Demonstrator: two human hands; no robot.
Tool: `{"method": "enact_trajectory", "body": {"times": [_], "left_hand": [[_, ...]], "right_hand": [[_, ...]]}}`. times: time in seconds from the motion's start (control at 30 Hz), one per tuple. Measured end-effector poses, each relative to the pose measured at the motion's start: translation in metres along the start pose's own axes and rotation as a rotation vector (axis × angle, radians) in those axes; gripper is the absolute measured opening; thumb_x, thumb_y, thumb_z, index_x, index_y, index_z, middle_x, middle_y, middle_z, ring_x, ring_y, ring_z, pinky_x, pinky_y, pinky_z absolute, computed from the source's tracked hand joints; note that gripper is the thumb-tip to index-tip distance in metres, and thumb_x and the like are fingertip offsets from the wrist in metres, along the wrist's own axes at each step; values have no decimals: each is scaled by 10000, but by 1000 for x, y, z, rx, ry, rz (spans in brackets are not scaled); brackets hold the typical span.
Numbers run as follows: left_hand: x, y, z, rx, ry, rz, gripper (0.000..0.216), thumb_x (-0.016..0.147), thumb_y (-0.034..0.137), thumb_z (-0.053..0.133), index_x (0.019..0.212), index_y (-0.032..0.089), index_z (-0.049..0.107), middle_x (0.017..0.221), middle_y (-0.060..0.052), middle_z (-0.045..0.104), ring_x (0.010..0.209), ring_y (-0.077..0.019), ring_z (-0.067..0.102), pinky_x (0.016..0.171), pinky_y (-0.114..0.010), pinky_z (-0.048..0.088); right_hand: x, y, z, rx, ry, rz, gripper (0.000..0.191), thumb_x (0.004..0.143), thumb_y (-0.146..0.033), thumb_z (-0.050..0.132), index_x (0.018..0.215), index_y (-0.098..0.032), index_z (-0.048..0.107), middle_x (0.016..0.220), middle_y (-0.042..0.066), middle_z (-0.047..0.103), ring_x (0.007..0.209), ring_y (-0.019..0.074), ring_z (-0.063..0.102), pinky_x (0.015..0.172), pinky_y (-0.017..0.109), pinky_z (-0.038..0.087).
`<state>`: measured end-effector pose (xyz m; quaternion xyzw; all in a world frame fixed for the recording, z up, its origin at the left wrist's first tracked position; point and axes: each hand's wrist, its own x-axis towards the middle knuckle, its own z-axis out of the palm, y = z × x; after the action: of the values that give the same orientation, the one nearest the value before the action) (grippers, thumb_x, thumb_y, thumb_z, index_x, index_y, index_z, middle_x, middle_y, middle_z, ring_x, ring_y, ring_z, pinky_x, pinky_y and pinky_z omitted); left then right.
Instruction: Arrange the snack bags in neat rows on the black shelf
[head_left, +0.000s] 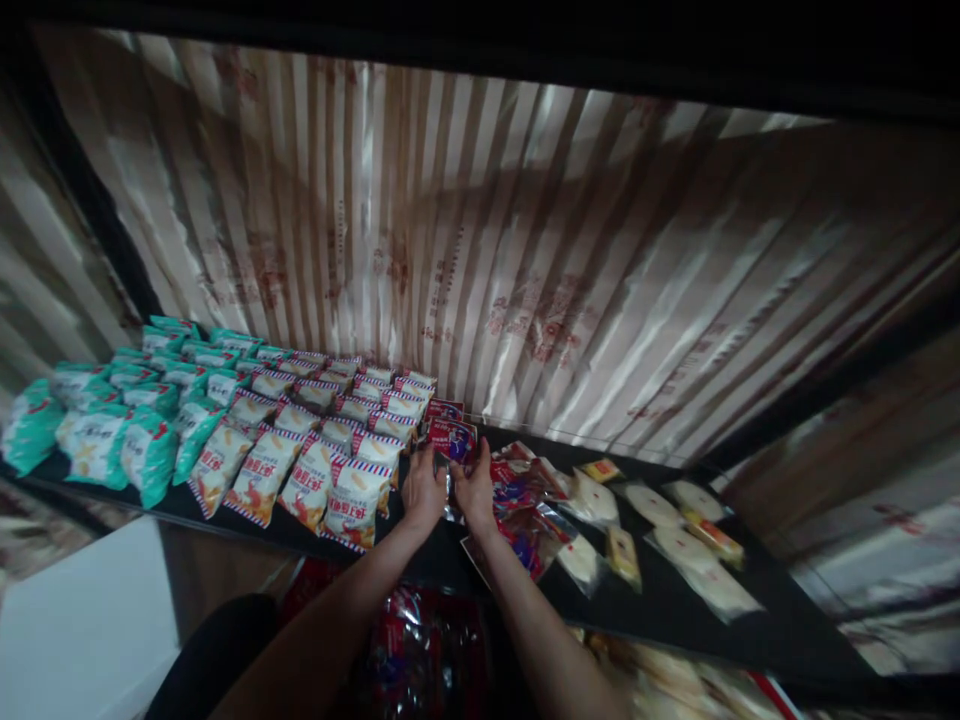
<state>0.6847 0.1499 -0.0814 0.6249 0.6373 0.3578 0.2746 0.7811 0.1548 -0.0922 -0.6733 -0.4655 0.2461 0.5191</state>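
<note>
Head cam: left hand point(422, 492) and right hand point(474, 492) are half-curled either side of a shiny silvery packet point(450, 488), mid-shelf, can't tell if either's gripping. Right side of the black shelf point(780, 635): clear plastic packets point(679, 548) with pale round discs inside. Left: plump white-and-tan bags point(356, 497), red characters I can't make out, then teal-and-white plastic bags point(97, 440).
</note>
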Motion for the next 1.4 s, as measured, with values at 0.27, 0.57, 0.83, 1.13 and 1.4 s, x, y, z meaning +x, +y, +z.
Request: {"method": "enact_trajectory", "body": {"times": [0.27,0.57,0.83,1.13,1.4], "left_hand": [[26,-2,17,122,25,84,443,813,130,470,1253,125,523,1410,-166,397,1312,-294,362,1080,-412,325],[33,-18,31,229,-29,163,458,794,84,440,1228,166,560,1378,-110,469,1307,-270,373,1089,-399,326],[37,-24,34,312,-29,195,453,823,67,366,1237,78,547,1345,-173,490,1310,-274,370,1095,-390,313],[40,-35,39,333,5,236,474,814,57,369,1247,135,545,1330,-124,524,1327,-263,354,1092,-415,313],[40,-39,42,309,-16,279,502,811,28,317,1271,65,515,1332,-171,512,1346,-246,330,1122,-405,268]], "right_hand": [[51,17,25,-73,-17,-65,484,724,-303,503,1173,-145,584,1123,119,631,1000,243,591,934,383,421],[72,32,43,-314,-14,-95,432,741,-199,483,1147,-150,621,1068,131,633,1029,259,561,906,341,430],[66,22,44,-747,-94,-65,411,813,-245,463,1178,-110,594,1123,203,594,1040,304,533,875,377,383],[62,12,45,-836,-105,-108,353,834,-310,465,1098,-158,644,1230,177,555,1081,311,488,855,383,360],[62,18,45,-820,-102,-161,383,841,-357,463,1128,-164,630,1293,148,535,1084,304,471,848,374,365]]}}
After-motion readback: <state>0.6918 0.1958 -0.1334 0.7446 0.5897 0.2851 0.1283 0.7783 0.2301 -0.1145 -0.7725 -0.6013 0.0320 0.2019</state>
